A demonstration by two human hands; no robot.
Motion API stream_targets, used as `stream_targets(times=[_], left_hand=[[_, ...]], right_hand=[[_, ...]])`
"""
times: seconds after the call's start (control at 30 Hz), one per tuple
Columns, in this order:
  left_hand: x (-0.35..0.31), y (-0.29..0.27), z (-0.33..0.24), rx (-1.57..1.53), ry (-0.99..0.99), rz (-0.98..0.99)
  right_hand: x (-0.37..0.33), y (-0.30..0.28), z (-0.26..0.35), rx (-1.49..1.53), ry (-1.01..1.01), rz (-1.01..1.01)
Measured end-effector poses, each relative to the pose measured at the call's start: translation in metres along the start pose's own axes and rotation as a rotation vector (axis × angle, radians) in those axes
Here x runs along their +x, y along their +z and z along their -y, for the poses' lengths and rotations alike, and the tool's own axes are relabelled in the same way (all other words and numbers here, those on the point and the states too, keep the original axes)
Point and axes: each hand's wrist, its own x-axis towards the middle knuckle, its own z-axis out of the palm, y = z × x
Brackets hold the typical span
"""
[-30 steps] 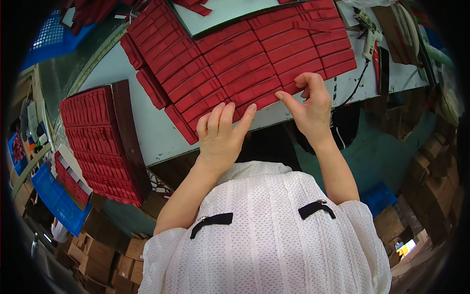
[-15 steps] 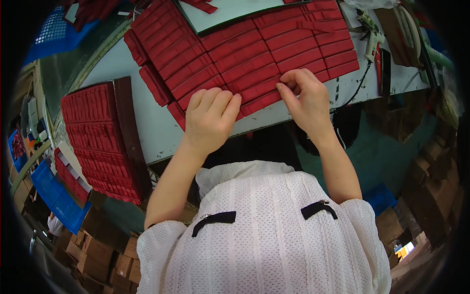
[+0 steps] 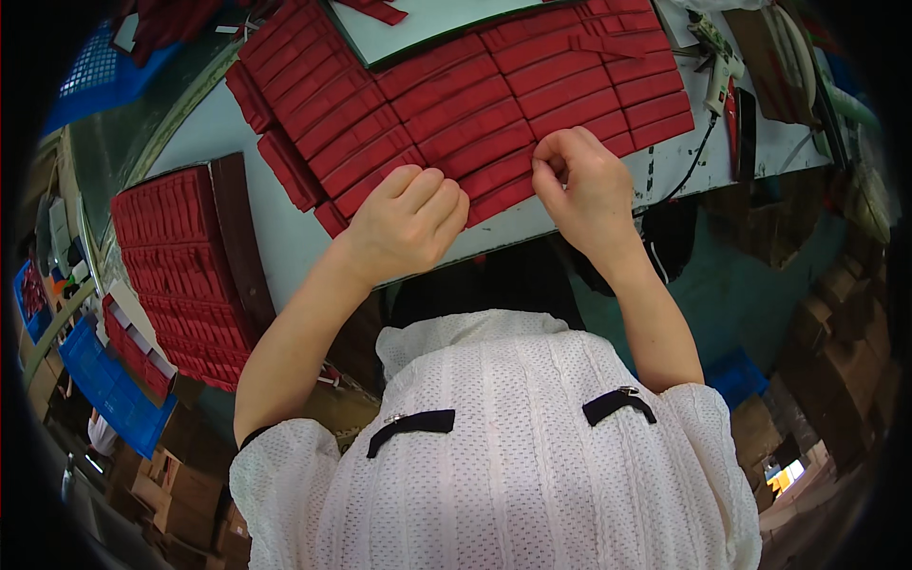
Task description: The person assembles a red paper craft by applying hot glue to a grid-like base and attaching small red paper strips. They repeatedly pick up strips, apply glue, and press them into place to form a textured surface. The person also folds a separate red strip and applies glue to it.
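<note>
Rows of narrow red pieces (image 3: 465, 104), each with a band across it, lie packed side by side on the white table (image 3: 522, 228). My left hand (image 3: 408, 218) is closed at the near edge of these rows, knuckles up, its fingertips curled out of sight. What it grips, if anything, is hidden. My right hand (image 3: 584, 185) pinches thumb and forefinger together at the near edge, by the end of a red piece. Anything between those fingertips is too small to make out.
A dark-edged board (image 3: 233, 237) bearing more red pieces stands at the left. A pale dark-rimmed panel (image 3: 427, 24) lies over the far rows. At the right are a glue gun (image 3: 720, 81) with its cord and a red-handled tool (image 3: 732, 114). Cardboard boxes (image 3: 180, 494) stand lower left.
My left elbow has swung outward to the left, and the left hand has turned, its fingers curled tighter. My right hand has shifted slightly, still pinching.
</note>
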Motion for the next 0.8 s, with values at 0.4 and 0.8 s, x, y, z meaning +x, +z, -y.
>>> stream_targets(times=[0.4,0.8], left_hand=[[-0.002,0.001,-0.009,-0.035,-0.065,-0.001],[-0.005,-0.005,-0.009,0.039,-0.119,-0.096]], right_hand=[[-0.001,0.003,-0.002,-0.113,-0.096,-0.002],[0.000,-0.002,-0.004,0.074,-0.005,0.028]])
